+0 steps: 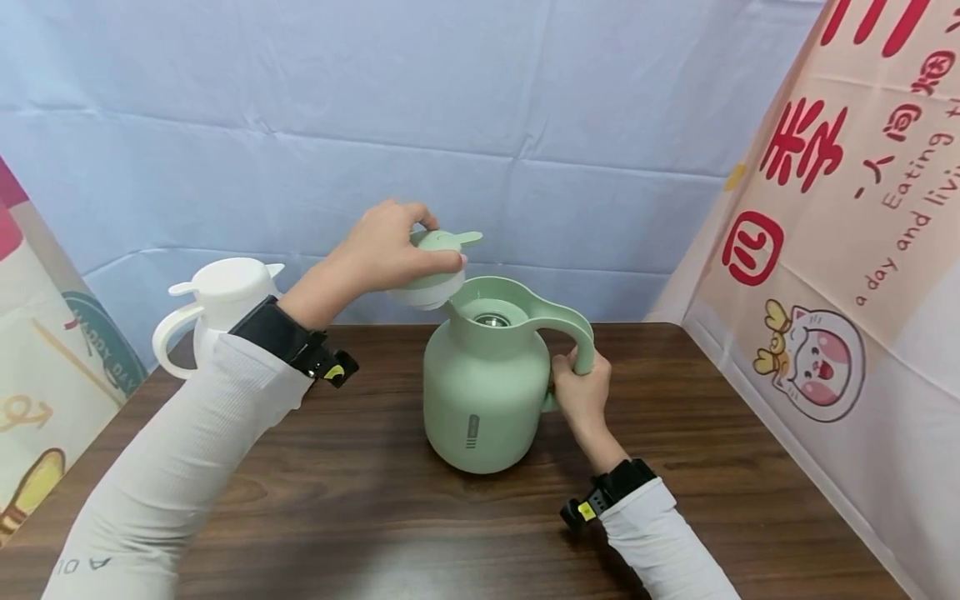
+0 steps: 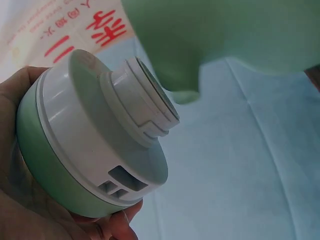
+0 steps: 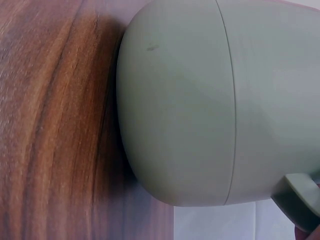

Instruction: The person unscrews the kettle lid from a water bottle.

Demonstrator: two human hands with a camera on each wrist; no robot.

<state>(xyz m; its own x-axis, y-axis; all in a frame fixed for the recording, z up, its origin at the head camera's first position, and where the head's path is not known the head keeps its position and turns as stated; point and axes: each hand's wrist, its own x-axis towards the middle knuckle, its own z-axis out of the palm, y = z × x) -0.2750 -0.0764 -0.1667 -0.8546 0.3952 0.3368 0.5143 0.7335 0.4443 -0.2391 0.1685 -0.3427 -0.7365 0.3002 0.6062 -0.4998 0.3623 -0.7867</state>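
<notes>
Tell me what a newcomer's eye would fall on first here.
Likely the green jug, open at the head view's centre, its handle in the right grip. Next, the lid in the left grip, up and left of the jug's mouth. Then the red lettering on the cloth at right.

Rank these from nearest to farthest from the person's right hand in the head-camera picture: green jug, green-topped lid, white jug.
1. Green jug: gripped by the right hand.
2. Green-topped lid: beside the jug's mouth, held in the left hand.
3. White jug: farther left, partly hidden.
</notes>
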